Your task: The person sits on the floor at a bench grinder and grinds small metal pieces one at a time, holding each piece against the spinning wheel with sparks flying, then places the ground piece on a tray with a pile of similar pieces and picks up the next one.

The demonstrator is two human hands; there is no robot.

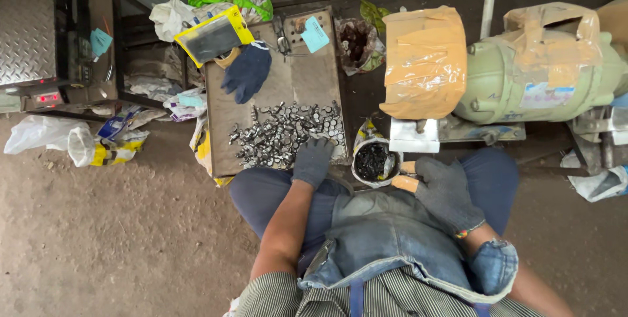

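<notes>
Both my hands wear dark grey knit gloves. My left hand (313, 160) rests palm down at the near edge of a pile of small shiny metal parts (284, 132) spread on a brown board (307, 81). My right hand (445, 189) is closed around a tool with an orange handle (404, 183), beside a small bag of dark pieces (373, 162). I sit with my knees under the board, a denim apron over my lap.
A spare dark blue glove (247, 70) and a yellow-edged pouch (212, 37) lie at the board's far end. A pale green motor (523, 78) wrapped in brown tape stands to the right. A metal scale platform (27, 32) and plastic bags (72, 140) sit on the dirt floor at left.
</notes>
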